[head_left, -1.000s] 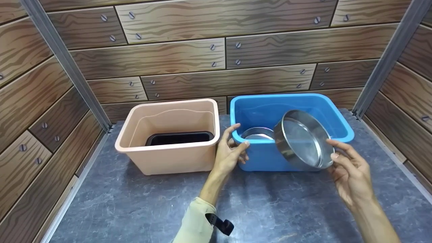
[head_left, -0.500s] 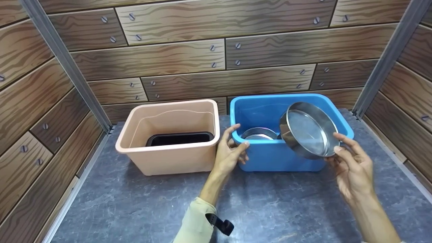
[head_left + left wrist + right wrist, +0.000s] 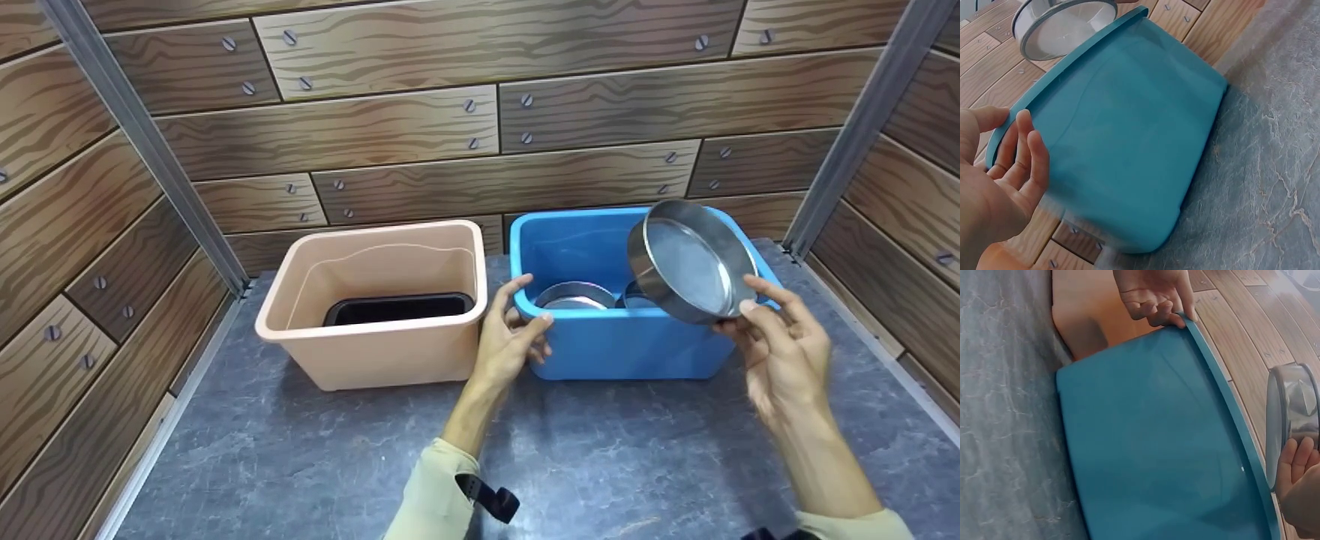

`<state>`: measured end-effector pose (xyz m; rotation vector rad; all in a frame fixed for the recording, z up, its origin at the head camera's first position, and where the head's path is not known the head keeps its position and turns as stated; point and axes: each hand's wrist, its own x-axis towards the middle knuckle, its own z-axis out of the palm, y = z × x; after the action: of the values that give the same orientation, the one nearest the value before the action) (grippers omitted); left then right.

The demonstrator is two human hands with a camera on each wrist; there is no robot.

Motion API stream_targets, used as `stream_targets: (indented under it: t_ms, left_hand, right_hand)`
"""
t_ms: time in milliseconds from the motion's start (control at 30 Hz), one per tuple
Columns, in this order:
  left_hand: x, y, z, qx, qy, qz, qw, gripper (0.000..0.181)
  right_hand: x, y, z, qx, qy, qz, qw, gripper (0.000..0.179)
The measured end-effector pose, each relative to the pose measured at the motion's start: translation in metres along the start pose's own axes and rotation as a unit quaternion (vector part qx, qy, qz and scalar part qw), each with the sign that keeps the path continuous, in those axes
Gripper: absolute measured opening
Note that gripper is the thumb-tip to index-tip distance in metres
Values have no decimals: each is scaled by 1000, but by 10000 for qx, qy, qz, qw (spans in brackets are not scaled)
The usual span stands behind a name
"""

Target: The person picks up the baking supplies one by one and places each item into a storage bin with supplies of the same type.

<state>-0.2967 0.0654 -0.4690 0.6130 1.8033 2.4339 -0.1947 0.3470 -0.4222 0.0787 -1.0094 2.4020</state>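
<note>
My right hand (image 3: 787, 349) pinches the rim of a round metal sieve (image 3: 688, 262) between thumb and fingers. The sieve is tilted, its fine mesh facing me, over the right side of a blue plastic bin (image 3: 622, 345). In the right wrist view, fingers lie along the sieve's (image 3: 1300, 402) metal side wall. My left hand (image 3: 514, 334) grips the bin's near left corner; in the left wrist view the thumb is on top of the rim, with fingers below. Inside the bin lies another round metal sieve (image 3: 576, 295), beside a darker round piece (image 3: 637, 298) partly hidden by the held sieve.
To the left stands a peach plastic bin (image 3: 375, 356) with a black tray (image 3: 409, 307) inside. Both bins rest on a grey marbled tabletop (image 3: 300, 465). Wood-patterned walls (image 3: 405, 120) with metal corner posts (image 3: 142, 142) enclose the back and sides.
My right hand has raised the sieve up and slightly right, from in front of the bin's rim to over its right side, uncovering the darker round piece. The left hand stays put.
</note>
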Motion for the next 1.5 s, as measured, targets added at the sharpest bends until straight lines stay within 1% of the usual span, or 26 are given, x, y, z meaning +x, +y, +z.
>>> stream_targets:
  t_ms: [200, 300, 433, 533, 667, 867, 1067, 1200, 1367, 1500]
  left_hand:
    - [-1, 0, 0, -76, 39, -64, 9999, 69]
    - [-2, -1, 0, -92, 35, -81, 9999, 69]
    - [-2, -1, 1, -94, 31, -103, 9999, 68]
    - [-2, 0, 1, -67, 50, -109, 9999, 67]
    - [-3, 1, 1, -50, 73, -104, 9999, 68]
    - [-4, 1, 1, -49, 8, -108, 9999, 66]
    - [-3, 0, 0, -27, -1, -54, 10000, 67]
    - [-3, 1, 1, -34, 36, -77, 10000, 66]
    - [-3, 1, 1, -55, 48, -92, 9999, 67]
    - [-2, 0, 0, -29, 61, -65, 10000, 68]
  right_hand:
    - [12, 3, 7, -249, 251, 51, 9994, 25]
    - [16, 6, 9, -510, 502, 22, 9974, 23]
    - [18, 10, 11, -939, 867, -148, 9917, 21]
    - [19, 10, 15, -1294, 984, -256, 9864, 19]
    - [22, 9, 19, -1734, 1010, -292, 9792, 16]
    - [25, 8, 23, -2274, 1028, -327, 9678, 12]
    - [29, 8, 26, -2492, 1040, -270, 9625, 8]
    - [31, 8, 26, -2748, 914, -175, 9570, 7]
    - [29, 9, 21, -3029, 806, -116, 9495, 7]
    - [28, 11, 20, -3020, 727, -224, 9503, 8]
